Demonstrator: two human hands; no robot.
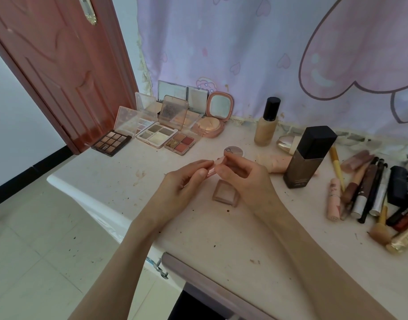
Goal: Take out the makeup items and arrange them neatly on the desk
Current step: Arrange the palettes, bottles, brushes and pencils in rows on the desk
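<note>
Hands [187, 181] pinch small translucent pink case [213, 167]

— That desk [119, 188] in the middle of the frame?
— Pale, matt, speckled with stains.
— The door [55, 65], upper left?
— Glossy reddish wood.
— The tall bottle [307, 158], right?
— Glossy dark cap, smoky translucent body.

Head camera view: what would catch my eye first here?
Two hands meet mid-desk, the left hand and right hand together pinching a small pink clear case. Behind them, open eyeshadow palettes stand in a row at the back left. A tall dark bottle rises at the right, beside a heap of pencils and tubes.
</note>
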